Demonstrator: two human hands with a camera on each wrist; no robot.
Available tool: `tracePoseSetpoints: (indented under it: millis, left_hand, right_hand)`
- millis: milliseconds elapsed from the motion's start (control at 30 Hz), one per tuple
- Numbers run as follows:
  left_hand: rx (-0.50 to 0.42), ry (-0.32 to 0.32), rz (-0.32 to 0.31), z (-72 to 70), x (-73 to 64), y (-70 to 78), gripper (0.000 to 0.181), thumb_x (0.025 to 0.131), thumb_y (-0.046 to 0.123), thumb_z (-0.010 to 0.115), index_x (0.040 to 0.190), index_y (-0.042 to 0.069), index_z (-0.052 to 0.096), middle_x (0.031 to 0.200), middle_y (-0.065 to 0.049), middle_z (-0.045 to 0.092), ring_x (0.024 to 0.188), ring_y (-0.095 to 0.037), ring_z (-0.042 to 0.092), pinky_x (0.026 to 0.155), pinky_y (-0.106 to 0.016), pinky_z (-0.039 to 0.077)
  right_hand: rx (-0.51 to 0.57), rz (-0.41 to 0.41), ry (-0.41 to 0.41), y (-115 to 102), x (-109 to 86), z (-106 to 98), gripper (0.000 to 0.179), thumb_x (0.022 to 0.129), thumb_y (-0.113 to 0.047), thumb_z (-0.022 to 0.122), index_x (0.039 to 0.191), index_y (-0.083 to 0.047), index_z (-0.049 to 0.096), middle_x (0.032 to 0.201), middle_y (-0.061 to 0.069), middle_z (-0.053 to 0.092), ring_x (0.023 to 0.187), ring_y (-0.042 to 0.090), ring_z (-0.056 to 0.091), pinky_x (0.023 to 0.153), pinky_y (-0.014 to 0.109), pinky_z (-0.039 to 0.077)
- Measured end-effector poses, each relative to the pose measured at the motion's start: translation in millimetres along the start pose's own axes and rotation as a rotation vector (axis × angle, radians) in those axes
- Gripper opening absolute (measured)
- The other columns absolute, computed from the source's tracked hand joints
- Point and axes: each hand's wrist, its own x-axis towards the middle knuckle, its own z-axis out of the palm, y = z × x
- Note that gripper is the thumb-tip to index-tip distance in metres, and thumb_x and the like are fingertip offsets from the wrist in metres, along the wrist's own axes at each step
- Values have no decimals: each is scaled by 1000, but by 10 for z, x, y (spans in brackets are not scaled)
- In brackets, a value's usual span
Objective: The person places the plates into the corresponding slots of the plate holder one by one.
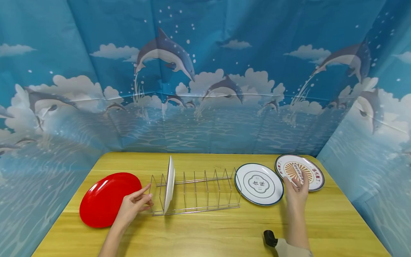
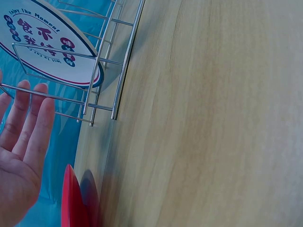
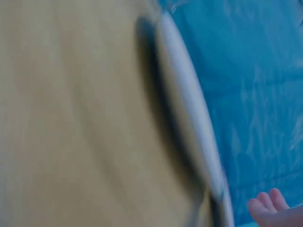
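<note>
In the head view my left hand is at the left end of a metal wire plate rack. Its fingertips touch the end wire; the left wrist view shows several fingers nearly straight, thumb hidden. One white plate stands upright in the rack, with printed characters visible in the left wrist view. Above a white plate with an orange sunburst, my right hand hovers with relaxed fingers, holding nothing. Beside it lies a blue-rimmed white plate, with a grey centre pattern.
A red plate lies left of the rack, close to my left forearm. Everything stands on a wooden table. A dolphin-printed blue curtain surrounds the table's back and sides. A black device sits at my right wrist.
</note>
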Motion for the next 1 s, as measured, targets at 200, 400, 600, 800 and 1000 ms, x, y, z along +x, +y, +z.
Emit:
tracePoseSetpoints:
  millis: [200, 400, 600, 800, 1000]
  left_hand:
    - [-4, 7, -3, -9, 0, -15, 54, 86, 18, 64, 135, 4, 44, 86, -18, 62, 74, -18, 63, 75, -40, 55]
    - [-1, 2, 18, -8, 4, -4, 53, 87, 17, 63, 135, 4, 44, 85, -17, 63, 74, -18, 63, 75, -39, 55]
    - [-4, 3, 12, -5, 5, 6, 53, 87, 16, 63, 135, 3, 44, 86, -16, 63, 73, -17, 63, 75, -39, 55]
    - [-11, 2, 15, -7, 6, 8, 53, 87, 14, 63, 135, 2, 44, 85, -16, 63, 73, -17, 63, 75, -40, 55]
    - [-8, -7, 16, -11, 4, 3, 53, 87, 15, 63, 135, 2, 44, 84, -15, 63, 73, -18, 63, 75, -40, 55]
  right_hand:
    - [-133, 133, -95, 141, 75, -135, 77, 88, -27, 60, 148, -21, 12, 136, 18, 29, 98, 10, 40, 74, 16, 44]
    - [-126, 222, -294, 229, 103, -212, 81, 89, -21, 58, 149, -19, 3, 139, 25, 24, 91, 8, 48, 74, 19, 53]
    - [-138, 285, -382, 250, 135, -231, 78, 86, -12, 63, 148, -12, 14, 120, 19, 45, 73, 1, 57, 70, 22, 55]
    - [-238, 227, -343, 305, 188, -182, 74, 77, 0, 70, 141, -3, 32, 132, 35, 34, 66, -1, 57, 63, 18, 54]
    - [-151, 246, -420, 295, 189, -209, 73, 79, 1, 67, 142, -3, 31, 126, 26, 40, 69, 2, 58, 66, 16, 52]
